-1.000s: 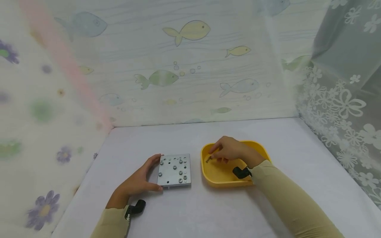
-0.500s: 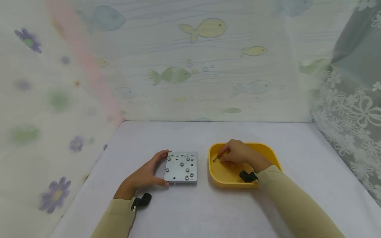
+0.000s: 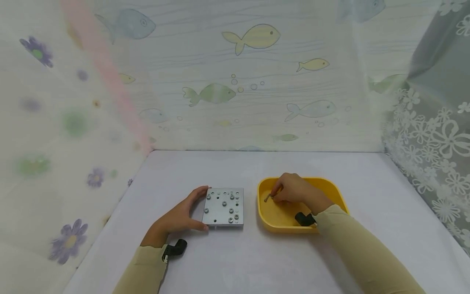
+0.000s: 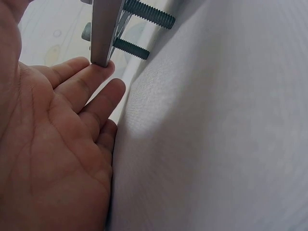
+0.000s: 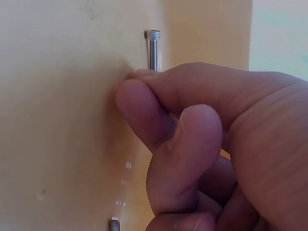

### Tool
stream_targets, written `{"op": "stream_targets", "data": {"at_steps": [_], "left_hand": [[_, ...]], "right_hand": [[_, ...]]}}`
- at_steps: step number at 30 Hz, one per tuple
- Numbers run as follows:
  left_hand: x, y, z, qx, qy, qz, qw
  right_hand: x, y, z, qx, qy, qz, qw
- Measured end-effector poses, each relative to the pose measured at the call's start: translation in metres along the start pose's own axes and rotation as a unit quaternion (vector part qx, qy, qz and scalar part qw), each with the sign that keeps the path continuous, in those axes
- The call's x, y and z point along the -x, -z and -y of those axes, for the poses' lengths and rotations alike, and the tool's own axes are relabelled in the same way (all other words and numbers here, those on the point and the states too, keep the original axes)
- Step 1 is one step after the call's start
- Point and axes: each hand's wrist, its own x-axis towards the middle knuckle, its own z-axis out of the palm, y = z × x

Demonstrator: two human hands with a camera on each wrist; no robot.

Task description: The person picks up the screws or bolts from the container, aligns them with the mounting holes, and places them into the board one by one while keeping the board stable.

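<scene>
Risk, I'd judge: the bolt (image 5: 153, 55) slips or rolls in the tray (image 3: 286, 229) if my right hand (image 3: 293, 189) catches only its end. It lies in the tray, shank passing behind my bunched thumb and fingertip, head clear; can't tell whether it's pinched. Left hand (image 3: 180, 217) holds the plate (image 3: 218, 213) at its left side.

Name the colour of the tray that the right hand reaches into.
The tray is yellow, seen best in the head view.
</scene>
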Motion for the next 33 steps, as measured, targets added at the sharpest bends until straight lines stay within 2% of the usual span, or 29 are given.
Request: {"op": "stream_targets", "data": {"at_steps": [8, 18, 33], "left_hand": [[-0.0015, -0.0002, -0.0001, -0.003, 0.0, 0.001, 1.0], [-0.0012, -0.0011, 0.0056, -0.009, -0.002, -0.001, 1.0], [0.0001, -0.0004, 0.0049, 0.002, -0.012, 0.003, 0.9999]], "right_hand": [[-0.0017, -0.0002, 0.0007, 0.017, -0.004, -0.01, 0.9998], [-0.0021, -0.0002, 0.0055, 0.029, 0.029, -0.008, 0.9991], [-0.0058, -0.0031, 0.0045, 0.08, 0.026, -0.011, 0.9964]]}}
